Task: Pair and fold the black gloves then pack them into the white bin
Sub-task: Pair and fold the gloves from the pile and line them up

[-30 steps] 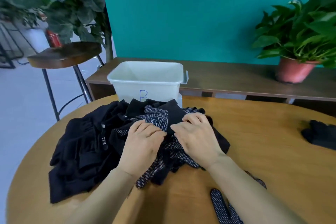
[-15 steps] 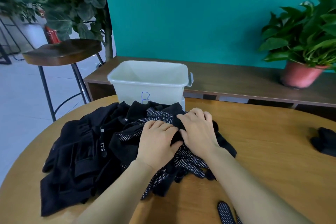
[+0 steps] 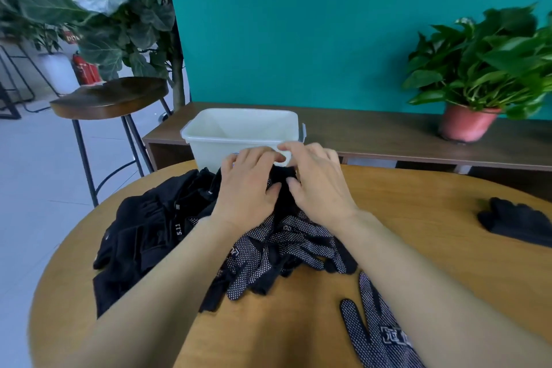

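Observation:
The white bin (image 3: 227, 145) stands at the far edge of the round wooden table (image 3: 418, 236) and looks empty. My left hand (image 3: 248, 185) and my right hand (image 3: 318, 185) are side by side just in front of the bin's near rim, fingers on top and thumbs below, pinching a small folded black glove bundle (image 3: 282, 178). Under my wrists lies a pile of black gloves with white dots (image 3: 283, 248). Plain black gloves (image 3: 143, 233) are heaped to its left.
A single dotted glove (image 3: 373, 334) lies at the near right by my right forearm. Another black glove (image 3: 519, 221) sits at the table's right edge. A stool (image 3: 110, 97) stands at the left; a bench with a potted plant (image 3: 469, 122) runs behind the bin.
Both hands have moved from the top of the pile forward and up to the bin's near rim, carrying the folded black bundle with them.

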`<act>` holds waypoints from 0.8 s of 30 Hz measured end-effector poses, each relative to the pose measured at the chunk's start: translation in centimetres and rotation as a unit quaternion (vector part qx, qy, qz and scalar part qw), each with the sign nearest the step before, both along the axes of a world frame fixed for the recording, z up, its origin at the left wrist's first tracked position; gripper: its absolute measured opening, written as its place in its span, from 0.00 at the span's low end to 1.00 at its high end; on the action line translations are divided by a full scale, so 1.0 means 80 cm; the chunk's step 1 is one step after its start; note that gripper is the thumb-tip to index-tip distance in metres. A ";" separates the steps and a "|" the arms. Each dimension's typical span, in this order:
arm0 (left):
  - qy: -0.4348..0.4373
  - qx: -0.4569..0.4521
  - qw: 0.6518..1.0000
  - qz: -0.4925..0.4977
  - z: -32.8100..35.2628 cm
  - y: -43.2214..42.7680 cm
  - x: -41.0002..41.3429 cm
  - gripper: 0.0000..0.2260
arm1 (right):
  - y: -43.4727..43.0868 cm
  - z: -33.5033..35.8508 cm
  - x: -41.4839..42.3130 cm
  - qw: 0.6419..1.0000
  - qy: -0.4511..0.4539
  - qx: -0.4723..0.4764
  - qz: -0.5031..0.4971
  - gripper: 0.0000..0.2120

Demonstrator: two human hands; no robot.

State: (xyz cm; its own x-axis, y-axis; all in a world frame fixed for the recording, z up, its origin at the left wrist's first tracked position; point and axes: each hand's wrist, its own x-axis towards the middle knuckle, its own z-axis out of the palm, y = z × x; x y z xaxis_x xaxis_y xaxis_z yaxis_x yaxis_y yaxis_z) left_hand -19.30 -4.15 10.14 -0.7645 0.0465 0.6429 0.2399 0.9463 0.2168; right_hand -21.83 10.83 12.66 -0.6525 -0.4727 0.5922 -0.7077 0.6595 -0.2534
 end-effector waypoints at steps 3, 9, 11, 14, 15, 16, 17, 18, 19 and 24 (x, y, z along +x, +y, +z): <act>0.014 -0.024 1.000 -0.001 0.034 0.010 0.018 0.11 | 0.015 0.037 0.024 1.000 0.017 0.003 0.008 0.28; -0.018 0.108 0.994 -0.004 0.090 0.032 0.065 0.04 | 0.058 0.082 0.064 0.997 -0.065 -0.017 -0.045 0.31; -0.105 0.274 0.951 -0.099 0.105 0.042 0.088 0.03 | 0.075 0.090 0.078 0.981 -0.175 -0.079 -0.033 0.29; -0.225 0.415 0.864 -0.173 0.108 0.048 0.112 0.06 | 0.105 0.095 0.112 0.899 -0.362 -0.240 0.057 0.13; -0.258 0.442 0.840 -0.180 0.102 0.050 0.119 0.09 | 0.112 0.090 0.122 0.886 -0.394 -0.237 0.067 0.06; -0.286 0.441 0.833 -0.172 0.094 0.054 0.123 0.11 | 0.119 0.083 0.130 0.883 -0.415 -0.210 0.061 0.02; -0.311 0.415 0.842 -0.149 0.084 0.056 0.127 0.13 | 0.126 0.073 0.139 0.886 -0.426 -0.179 0.051 0.05; -0.328 0.393 0.850 -0.128 0.074 0.061 0.134 0.13 | 0.133 0.061 0.145 0.888 -0.427 -0.163 0.039 0.09; -0.337 0.391 0.847 -0.125 0.066 0.066 0.139 0.11 | 0.140 0.051 0.150 0.886 -0.430 -0.173 0.032 0.11; -0.358 0.428 0.809 -0.183 0.061 0.095 0.172 0.07 | 0.169 0.028 0.173 0.855 -0.461 -0.237 0.013 0.17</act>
State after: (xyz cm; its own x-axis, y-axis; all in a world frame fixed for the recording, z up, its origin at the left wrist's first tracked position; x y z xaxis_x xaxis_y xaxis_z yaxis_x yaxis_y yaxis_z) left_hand -5.51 3.48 14.99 -0.9911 0.1262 -0.0429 -0.0073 0.2703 0.9627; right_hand -7.99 24.37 14.91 -0.9381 -0.3442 -0.0384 -0.0770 0.3155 -0.9458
